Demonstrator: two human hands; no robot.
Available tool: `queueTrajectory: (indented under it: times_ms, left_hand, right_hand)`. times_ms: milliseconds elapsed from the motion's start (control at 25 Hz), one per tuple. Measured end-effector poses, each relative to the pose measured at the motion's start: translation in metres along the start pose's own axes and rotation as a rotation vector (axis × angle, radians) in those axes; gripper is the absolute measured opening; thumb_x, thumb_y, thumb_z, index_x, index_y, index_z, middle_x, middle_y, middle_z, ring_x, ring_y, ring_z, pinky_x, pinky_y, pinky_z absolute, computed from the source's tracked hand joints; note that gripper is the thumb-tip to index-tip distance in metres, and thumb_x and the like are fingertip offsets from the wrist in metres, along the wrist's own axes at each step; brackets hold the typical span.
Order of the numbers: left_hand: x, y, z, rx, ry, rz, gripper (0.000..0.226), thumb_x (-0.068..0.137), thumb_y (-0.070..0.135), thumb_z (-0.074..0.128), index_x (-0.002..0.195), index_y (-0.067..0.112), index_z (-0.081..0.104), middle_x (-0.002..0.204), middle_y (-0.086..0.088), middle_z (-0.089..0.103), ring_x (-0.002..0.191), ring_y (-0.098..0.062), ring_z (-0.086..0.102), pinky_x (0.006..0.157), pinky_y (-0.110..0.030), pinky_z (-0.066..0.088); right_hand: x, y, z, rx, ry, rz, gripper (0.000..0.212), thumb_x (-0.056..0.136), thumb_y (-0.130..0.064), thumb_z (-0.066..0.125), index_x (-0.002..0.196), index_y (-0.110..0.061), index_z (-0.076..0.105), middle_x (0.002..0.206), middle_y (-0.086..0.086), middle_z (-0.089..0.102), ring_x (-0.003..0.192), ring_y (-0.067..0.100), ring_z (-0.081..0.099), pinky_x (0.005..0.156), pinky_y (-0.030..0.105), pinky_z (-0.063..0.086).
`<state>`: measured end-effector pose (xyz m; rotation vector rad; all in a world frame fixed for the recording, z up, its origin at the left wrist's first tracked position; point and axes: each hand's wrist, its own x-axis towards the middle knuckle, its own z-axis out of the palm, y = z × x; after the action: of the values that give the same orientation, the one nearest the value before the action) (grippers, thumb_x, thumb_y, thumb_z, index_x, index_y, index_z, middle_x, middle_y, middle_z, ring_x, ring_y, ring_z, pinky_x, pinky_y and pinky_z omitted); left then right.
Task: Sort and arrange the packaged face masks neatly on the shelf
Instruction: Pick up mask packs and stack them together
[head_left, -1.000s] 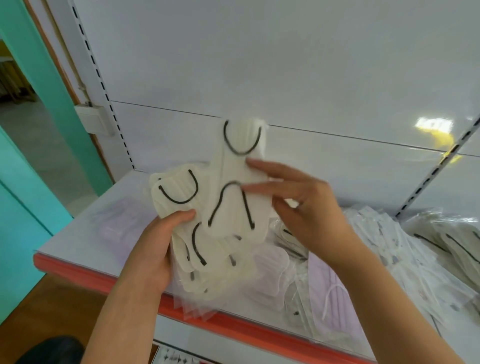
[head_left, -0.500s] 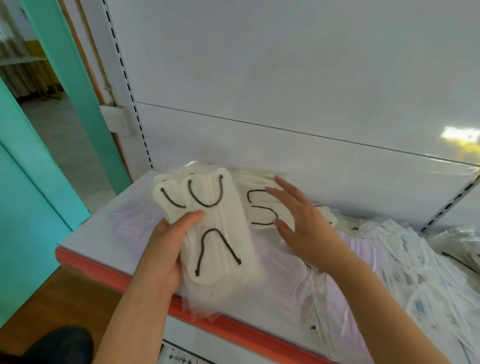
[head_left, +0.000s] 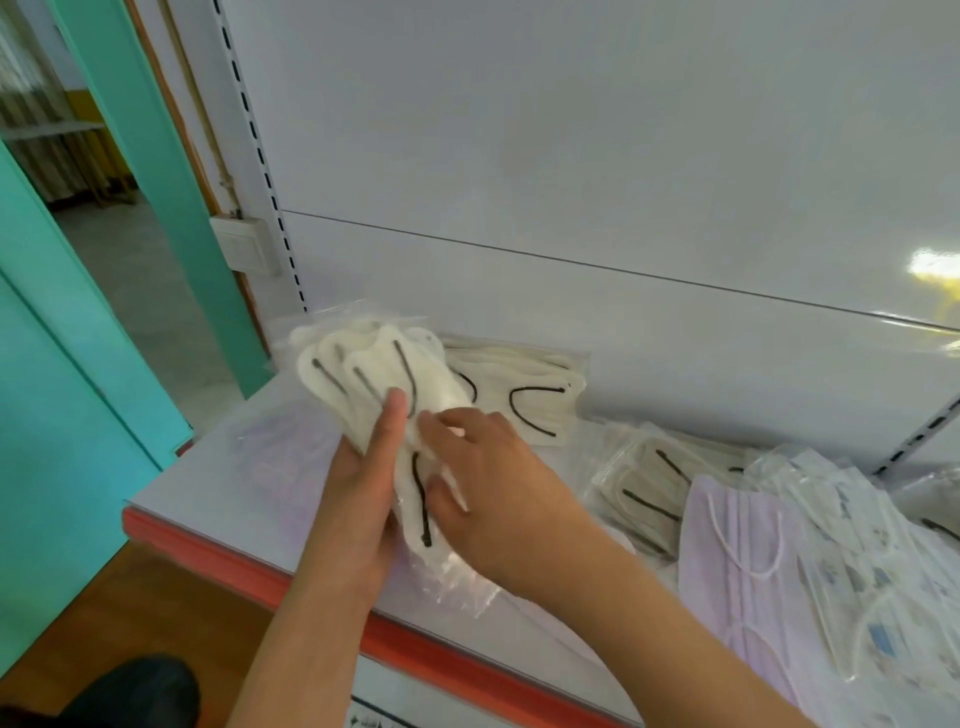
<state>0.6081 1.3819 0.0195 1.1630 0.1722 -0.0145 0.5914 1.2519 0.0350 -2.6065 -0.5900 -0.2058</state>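
Observation:
A bundle of cream packaged masks with black ear loops (head_left: 363, 379) is held over the left part of the white shelf (head_left: 218, 483). My left hand (head_left: 363, 478) grips the bundle from the left, thumb on top. My right hand (head_left: 483, 483) presses on the bundle's lower right side, fingers curled over it. More cream masks (head_left: 524, 395) lie flat against the back panel. A further cream pack (head_left: 639, 493), lilac masks (head_left: 737, 561) and white printed packs (head_left: 852, 530) lie in a loose heap at the right.
The shelf has a red front edge (head_left: 218, 551). A faint lilac pack (head_left: 291, 447) lies at the shelf's left. Slotted uprights (head_left: 260, 156) flank the white back panel. A teal door frame (head_left: 130, 156) stands left. A dark shoe (head_left: 135, 691) shows below.
The single mask that my right hand held up now lies by the back panel. My right hand came back onto the bundle, which my left hand has turned and tilted.

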Motion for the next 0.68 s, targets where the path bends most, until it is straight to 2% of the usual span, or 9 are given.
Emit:
queueTrajectory:
  times_ms: [80,160,240,320,360,400,480,560,680]
  left_hand:
    - [0.009,0.002,-0.011,0.009,0.124,0.017,0.033,0.091,0.023,0.069,0.123,0.022,0.066,0.112,-0.003,0.077,0.1,-0.021,0.075,0.08,-0.036,0.057]
    - [0.018,0.006,-0.03,-0.083,0.239,-0.029,0.035,0.091,0.014,0.069,0.125,0.019,0.066,0.114,-0.007,0.076,0.1,-0.025,0.073,0.084,-0.042,0.058]
    - [0.021,0.008,-0.042,-0.133,0.282,-0.049,0.038,0.091,0.016,0.07,0.128,0.02,0.065,0.115,-0.006,0.075,0.104,-0.026,0.072,0.092,-0.047,0.056]
    - [0.022,0.01,-0.046,-0.14,0.29,-0.051,0.036,0.091,0.018,0.07,0.126,0.022,0.065,0.115,-0.005,0.075,0.106,-0.027,0.071,0.093,-0.047,0.056]
    - [0.022,0.011,-0.047,-0.144,0.296,-0.054,0.034,0.09,0.019,0.07,0.125,0.022,0.066,0.115,-0.006,0.075,0.105,-0.028,0.071,0.092,-0.047,0.056]
    - [0.023,0.011,-0.048,-0.149,0.305,-0.058,0.034,0.09,0.02,0.07,0.124,0.022,0.066,0.114,-0.006,0.075,0.105,-0.028,0.071,0.09,-0.046,0.056]
    - [0.025,0.012,-0.05,-0.156,0.311,-0.061,0.035,0.091,0.02,0.07,0.126,0.021,0.066,0.113,-0.006,0.075,0.103,-0.028,0.071,0.085,-0.043,0.057]
    - [0.027,0.012,-0.052,-0.154,0.323,-0.054,0.036,0.091,0.019,0.07,0.127,0.02,0.065,0.113,-0.005,0.075,0.103,-0.027,0.071,0.083,-0.041,0.057]
    - [0.029,0.012,-0.053,-0.145,0.331,-0.03,0.038,0.091,0.018,0.07,0.129,0.022,0.064,0.112,-0.003,0.075,0.1,-0.024,0.071,0.077,-0.038,0.057]
  right_hand:
    - [0.003,0.01,-0.002,0.115,-0.137,-0.179,0.05,0.09,-0.01,0.052,0.14,-0.011,0.053,0.143,0.006,0.053,0.125,0.018,0.047,0.107,0.018,0.033]
    - [0.017,0.039,-0.006,0.178,-0.053,-0.106,0.044,0.09,-0.008,0.054,0.132,-0.016,0.062,0.137,-0.001,0.061,0.123,0.014,0.053,0.107,0.026,0.041]
    - [0.04,0.075,-0.002,-0.165,0.062,0.064,0.05,0.093,-0.021,0.059,0.142,-0.018,0.052,0.145,0.0,0.053,0.132,0.022,0.048,0.108,0.039,0.041]
    - [0.054,0.104,0.011,-0.453,-0.12,0.182,0.074,0.096,-0.043,0.056,0.156,-0.015,0.023,0.163,0.006,0.024,0.15,0.025,0.021,0.119,0.04,0.027]
    - [0.056,0.113,0.021,-0.501,-0.223,0.191,0.076,0.098,-0.049,0.05,0.158,-0.015,0.016,0.165,0.006,0.015,0.153,0.024,0.011,0.121,0.039,0.022]
    - [0.054,0.117,0.031,-0.497,-0.284,0.187,0.071,0.1,-0.049,0.044,0.157,-0.015,0.018,0.165,0.006,0.017,0.152,0.023,0.012,0.12,0.038,0.024]
    - [0.049,0.115,0.038,-0.45,-0.267,0.199,0.052,0.103,-0.043,0.041,0.149,-0.021,0.039,0.152,0.005,0.044,0.141,0.025,0.038,0.107,0.037,0.04]
    - [0.046,0.102,0.026,-0.41,-0.165,0.247,0.034,0.103,-0.039,0.04,0.128,-0.023,0.057,0.123,0.004,0.064,0.116,0.028,0.06,0.082,0.034,0.048]
    - [0.041,0.083,0.005,-0.206,0.136,0.372,0.025,0.104,-0.033,0.04,0.113,-0.02,0.059,0.09,0.009,0.067,0.084,0.034,0.065,0.063,0.033,0.043]
